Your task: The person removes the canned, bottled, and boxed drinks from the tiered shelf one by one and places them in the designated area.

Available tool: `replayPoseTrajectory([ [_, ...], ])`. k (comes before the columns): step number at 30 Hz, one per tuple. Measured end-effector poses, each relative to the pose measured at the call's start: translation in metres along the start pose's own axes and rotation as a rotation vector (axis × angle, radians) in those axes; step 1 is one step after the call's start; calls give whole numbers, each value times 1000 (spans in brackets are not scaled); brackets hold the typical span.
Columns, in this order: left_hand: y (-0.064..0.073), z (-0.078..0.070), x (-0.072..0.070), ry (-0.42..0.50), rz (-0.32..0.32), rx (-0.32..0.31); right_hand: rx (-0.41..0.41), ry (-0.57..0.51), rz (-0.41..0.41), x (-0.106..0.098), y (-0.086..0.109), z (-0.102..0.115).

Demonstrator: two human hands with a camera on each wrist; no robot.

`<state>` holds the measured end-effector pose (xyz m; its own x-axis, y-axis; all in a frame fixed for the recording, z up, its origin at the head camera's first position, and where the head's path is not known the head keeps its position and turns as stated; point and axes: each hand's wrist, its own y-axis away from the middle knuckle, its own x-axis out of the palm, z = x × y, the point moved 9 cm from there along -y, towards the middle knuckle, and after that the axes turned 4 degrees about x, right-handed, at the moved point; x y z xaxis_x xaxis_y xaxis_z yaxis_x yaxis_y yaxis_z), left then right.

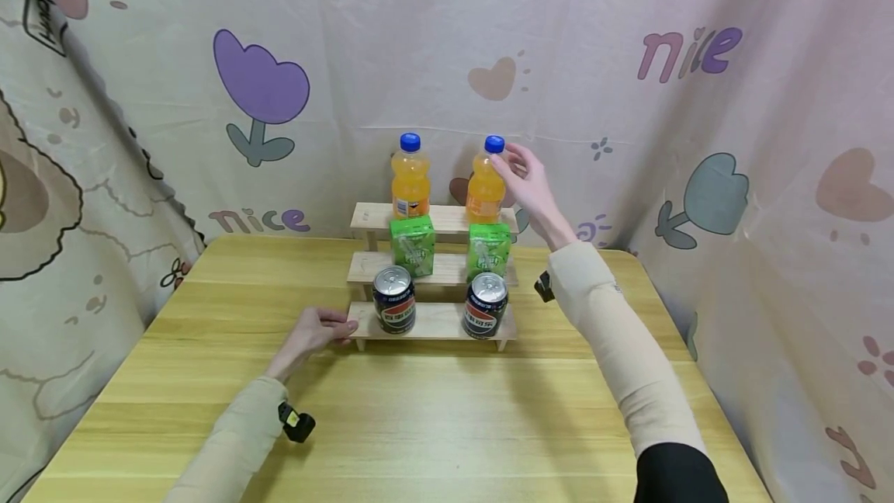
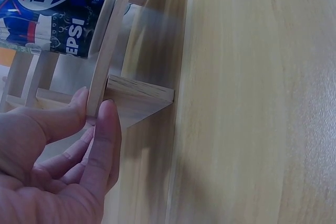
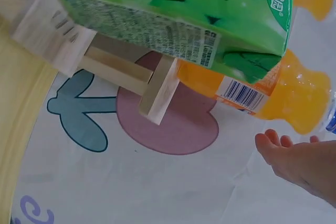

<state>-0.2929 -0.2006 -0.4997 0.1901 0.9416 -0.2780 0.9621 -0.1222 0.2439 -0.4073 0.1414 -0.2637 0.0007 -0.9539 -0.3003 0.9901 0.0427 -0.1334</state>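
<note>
A three-step wooden display rack (image 1: 440,323) stands on the table. My left hand (image 1: 320,332) pinches the left end of its lowest step between thumb and fingers, and the left wrist view shows the fingertips (image 2: 107,114) under the board. My right hand (image 1: 527,177) is beside the neck of the right orange drink bottle (image 1: 486,189), fingers loosely extended. In the right wrist view a small gap shows between that hand (image 3: 299,163) and the bottle (image 3: 299,98). A second orange drink bottle (image 1: 410,181) stands at the left of the top step.
Two green juice cartons, left (image 1: 413,247) and right (image 1: 488,248), stand on the middle step. Two Pepsi cans, left (image 1: 394,301) and right (image 1: 485,307), stand on the lowest. A patterned curtain (image 1: 391,45) hangs close behind the rack. The wooden table (image 1: 419,418) extends in front.
</note>
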Motion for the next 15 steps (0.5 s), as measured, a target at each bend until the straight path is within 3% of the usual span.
replayPoseTrajectory([
  [10,-1,0,1,6,0,6,16,-24,79,13,-10,1],
  [15,-1,1,0,-1,0,9,29,-47,80,15,-14,4],
])
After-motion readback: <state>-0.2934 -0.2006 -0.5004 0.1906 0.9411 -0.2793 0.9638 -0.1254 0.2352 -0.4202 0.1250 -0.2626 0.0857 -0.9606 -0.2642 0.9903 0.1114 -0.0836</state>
